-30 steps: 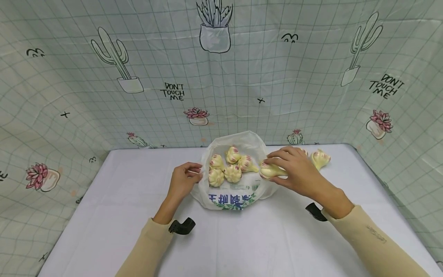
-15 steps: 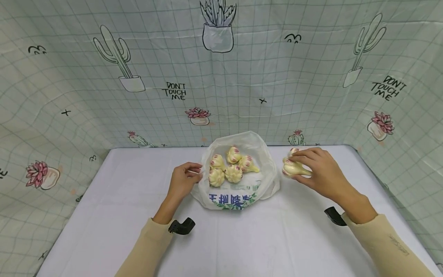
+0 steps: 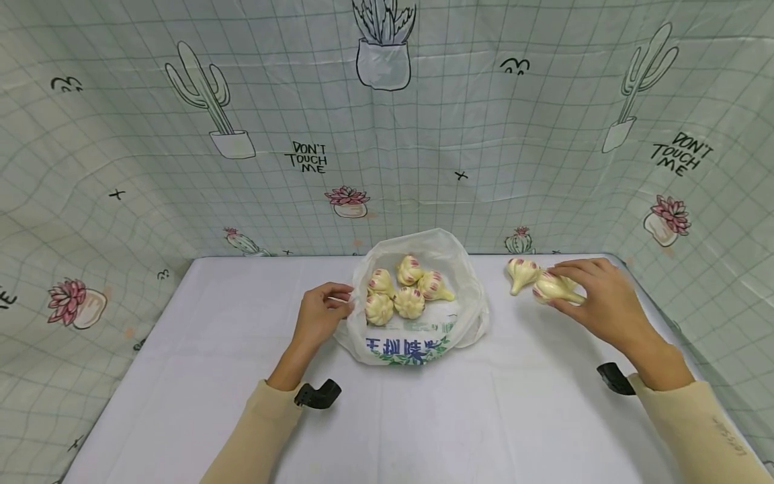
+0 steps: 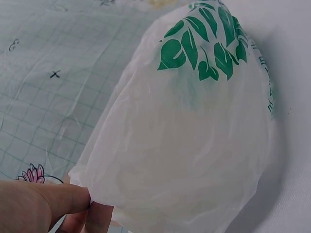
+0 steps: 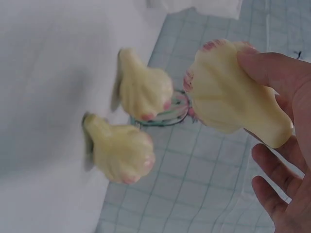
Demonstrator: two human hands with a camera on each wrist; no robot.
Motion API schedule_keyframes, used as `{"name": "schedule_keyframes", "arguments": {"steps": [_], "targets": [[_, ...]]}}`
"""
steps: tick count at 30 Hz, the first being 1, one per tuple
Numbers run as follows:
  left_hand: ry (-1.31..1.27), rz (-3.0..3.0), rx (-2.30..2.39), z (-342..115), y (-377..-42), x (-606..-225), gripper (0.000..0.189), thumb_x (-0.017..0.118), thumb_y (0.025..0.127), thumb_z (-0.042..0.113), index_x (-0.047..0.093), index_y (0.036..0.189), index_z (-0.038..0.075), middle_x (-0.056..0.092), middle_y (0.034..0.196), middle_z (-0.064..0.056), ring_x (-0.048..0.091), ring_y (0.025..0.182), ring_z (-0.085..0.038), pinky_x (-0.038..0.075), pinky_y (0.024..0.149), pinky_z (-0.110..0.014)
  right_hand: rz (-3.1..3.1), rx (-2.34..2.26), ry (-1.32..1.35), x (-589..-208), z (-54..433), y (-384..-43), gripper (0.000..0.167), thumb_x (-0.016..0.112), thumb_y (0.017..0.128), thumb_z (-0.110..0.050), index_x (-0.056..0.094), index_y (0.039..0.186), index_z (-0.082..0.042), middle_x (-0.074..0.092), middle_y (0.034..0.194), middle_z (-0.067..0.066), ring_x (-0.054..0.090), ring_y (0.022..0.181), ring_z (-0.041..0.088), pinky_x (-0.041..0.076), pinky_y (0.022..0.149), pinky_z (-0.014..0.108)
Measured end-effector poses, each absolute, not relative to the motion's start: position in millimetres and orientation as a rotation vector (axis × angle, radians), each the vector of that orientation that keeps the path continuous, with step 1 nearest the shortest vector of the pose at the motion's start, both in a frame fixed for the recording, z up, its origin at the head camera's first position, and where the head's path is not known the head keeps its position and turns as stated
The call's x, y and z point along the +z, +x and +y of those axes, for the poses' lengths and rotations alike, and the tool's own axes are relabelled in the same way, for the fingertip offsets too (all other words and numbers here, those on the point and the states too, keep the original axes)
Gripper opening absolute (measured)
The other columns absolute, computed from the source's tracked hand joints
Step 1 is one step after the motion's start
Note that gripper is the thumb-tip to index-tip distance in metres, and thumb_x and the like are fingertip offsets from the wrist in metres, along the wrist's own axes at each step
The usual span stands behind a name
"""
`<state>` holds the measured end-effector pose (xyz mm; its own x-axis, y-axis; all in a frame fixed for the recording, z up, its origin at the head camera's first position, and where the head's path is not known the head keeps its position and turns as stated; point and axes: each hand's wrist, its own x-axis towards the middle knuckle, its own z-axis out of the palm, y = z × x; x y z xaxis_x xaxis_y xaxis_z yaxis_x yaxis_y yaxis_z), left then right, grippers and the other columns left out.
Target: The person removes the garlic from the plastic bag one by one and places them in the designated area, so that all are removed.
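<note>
At the bag's left side, my left hand (image 3: 323,312) pinches the rim of a white plastic bag (image 3: 417,333) between thumb and fingers. Green leaves are printed on the bag's outside in the left wrist view. Inside it sit several garlic bulbs (image 3: 408,303), cream with pink streaks. My right hand (image 3: 605,306) holds another garlic bulb (image 5: 233,87) at the right of the table, thumb on one side and fingers on the other. Below and beside that bulb, two more garlic bulbs, a nearer one (image 5: 124,150) and a farther one (image 5: 146,90), lie on the table; the head view shows only one of them.
A white cloth covers the table (image 3: 387,423). Behind and at both sides hangs a gridded curtain (image 3: 399,134) with cactus drawings and lettering, meeting the table's back edge. A black wrist mount (image 3: 318,394) sits at the left cuff, another black mount (image 3: 615,378) at the right.
My right hand has moved right, away from the bag's rim, carrying the garlic bulb toward the two on the table. The left hand and the bag have stayed in place.
</note>
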<state>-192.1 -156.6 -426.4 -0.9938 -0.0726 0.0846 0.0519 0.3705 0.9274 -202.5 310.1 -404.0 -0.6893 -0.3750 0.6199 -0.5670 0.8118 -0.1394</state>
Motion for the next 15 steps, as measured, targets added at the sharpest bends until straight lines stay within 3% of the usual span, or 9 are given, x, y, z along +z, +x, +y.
{"name": "schedule_keyframes", "arguments": {"steps": [4,11,15], "targets": [[0.022,-2.507,-1.702,-156.4,-191.6,-426.5,0.024,0.069,0.094,-0.009,0.073,0.118,-0.007,0.071,0.109,-0.023,0.071,0.087,-0.025,0.054,0.068,-0.018,-2.438,0.442,0.637,-409.3,324.4,-204.5,0.059,0.1,0.061,-0.006,0.076,0.115,-0.001,0.075,0.113,0.021,0.06,0.105,0.044,0.045,0.086,0.059],[0.029,-2.515,-1.69,-157.0,-191.0,-425.5,0.024,0.07,0.095,-0.008,0.073,0.118,-0.007,0.071,0.109,-0.023,0.071,0.09,-0.029,0.055,0.068,-0.019,-2.52,0.43,0.48,-412.9,345.5,-204.2,0.055,0.097,0.068,-0.008,0.074,0.117,0.001,0.073,0.115,0.025,0.058,0.1,0.045,0.045,0.079,0.061],[0.028,-2.512,-1.696,-157.7,-190.9,-426.3,0.024,0.07,0.095,-0.008,0.073,0.119,-0.007,0.071,0.11,-0.023,0.071,0.091,-0.03,0.053,0.068,-0.017,-2.547,0.46,0.409,-412.6,354.6,-203.4,0.052,0.095,0.072,-0.007,0.073,0.118,0.003,0.071,0.117,0.029,0.057,0.104,0.05,0.045,0.086,0.064]]}}
